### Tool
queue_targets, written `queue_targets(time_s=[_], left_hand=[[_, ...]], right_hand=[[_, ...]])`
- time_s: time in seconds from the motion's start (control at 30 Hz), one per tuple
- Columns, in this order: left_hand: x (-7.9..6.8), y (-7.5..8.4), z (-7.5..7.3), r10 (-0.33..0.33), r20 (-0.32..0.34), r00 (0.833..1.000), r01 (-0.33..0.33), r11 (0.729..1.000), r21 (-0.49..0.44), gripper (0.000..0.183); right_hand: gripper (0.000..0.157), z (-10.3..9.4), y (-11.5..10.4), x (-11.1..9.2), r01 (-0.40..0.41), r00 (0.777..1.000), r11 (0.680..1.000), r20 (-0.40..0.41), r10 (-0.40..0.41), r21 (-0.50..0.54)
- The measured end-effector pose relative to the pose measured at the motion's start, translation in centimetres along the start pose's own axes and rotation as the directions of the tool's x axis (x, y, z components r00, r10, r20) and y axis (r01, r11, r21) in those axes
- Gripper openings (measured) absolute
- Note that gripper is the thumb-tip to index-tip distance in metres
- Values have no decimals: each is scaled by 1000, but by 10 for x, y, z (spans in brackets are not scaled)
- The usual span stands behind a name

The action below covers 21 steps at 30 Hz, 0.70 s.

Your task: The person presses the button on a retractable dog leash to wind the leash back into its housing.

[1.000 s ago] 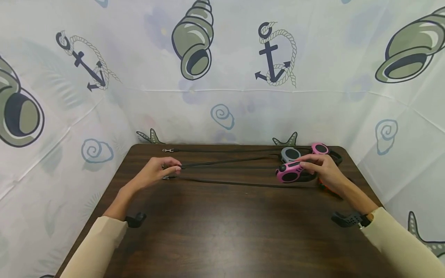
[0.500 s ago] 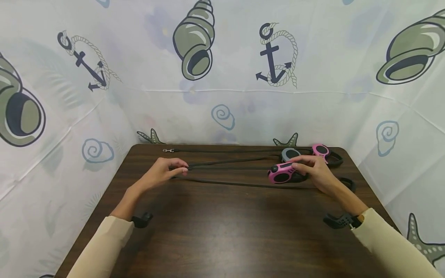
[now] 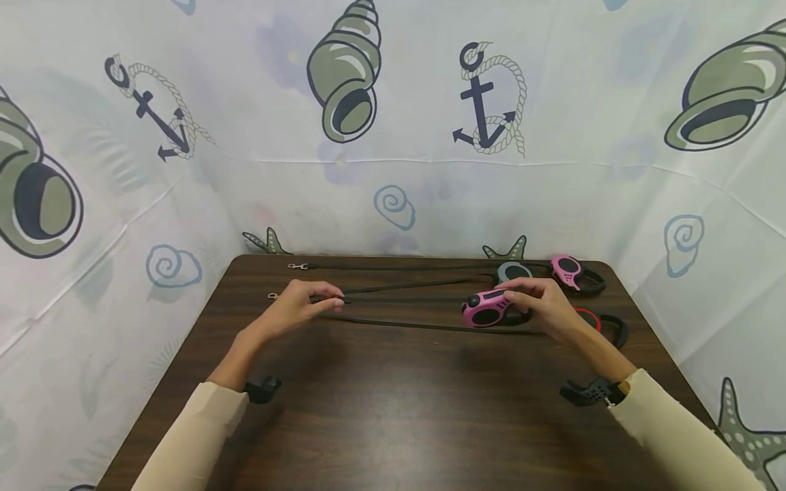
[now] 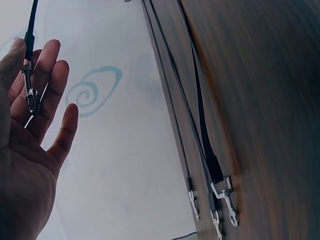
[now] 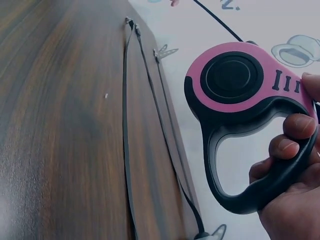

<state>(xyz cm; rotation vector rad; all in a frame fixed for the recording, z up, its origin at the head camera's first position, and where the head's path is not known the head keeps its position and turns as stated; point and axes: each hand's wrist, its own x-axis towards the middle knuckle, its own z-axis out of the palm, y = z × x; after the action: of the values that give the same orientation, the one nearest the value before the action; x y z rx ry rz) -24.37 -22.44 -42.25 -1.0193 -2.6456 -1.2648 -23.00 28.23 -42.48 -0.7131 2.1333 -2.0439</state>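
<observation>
My right hand [image 3: 540, 305] grips a pink and black retractable dog leash [image 5: 272, 67] by its black loop handle, fingers through the loop in the right wrist view. From its casing the black strap [image 3: 405, 299] runs across to my left hand [image 3: 307, 300]. There, thumb and fingers pinch the strap's end, and a metal snap hook [image 4: 32, 97] hangs against the fingers in the left wrist view. Both hands are raised over the table's rear half. Behind the held leash lies a grey retractable leash [image 3: 514, 272], partly covered by my right hand.
A second pink leash [image 3: 566, 266] lies at the back right corner of the wooden table [image 3: 393, 409]. A red-trimmed leash [image 3: 591, 318] lies behind my right wrist. Their straps stretch leftward to snap hooks [image 4: 228, 202]. A patterned cloth [image 3: 430, 211] hangs behind the table.
My hands have come closer together: the left moved right, the right moved left with the pink leash. The strap span between them is shorter. The red-trimmed leash shows more beside my right wrist.
</observation>
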Motion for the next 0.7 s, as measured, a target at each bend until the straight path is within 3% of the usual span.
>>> queue_targets(time_s=[0.13,0.5,0.7], left_hand=[[1,4,3,-26,19,999,26,1000,3,15],[5,10,16,-14,15,1000,14,999,-44,15],[8,10,22,42,4,999,-42,999,-26,13]], right_hand=[[21,4,2,1,7,1000,999,11,-7,32],[23,15,4,7,-16,1000,999,28,16,28],[24,21,6,10,-5,999,1000,51,5,10]])
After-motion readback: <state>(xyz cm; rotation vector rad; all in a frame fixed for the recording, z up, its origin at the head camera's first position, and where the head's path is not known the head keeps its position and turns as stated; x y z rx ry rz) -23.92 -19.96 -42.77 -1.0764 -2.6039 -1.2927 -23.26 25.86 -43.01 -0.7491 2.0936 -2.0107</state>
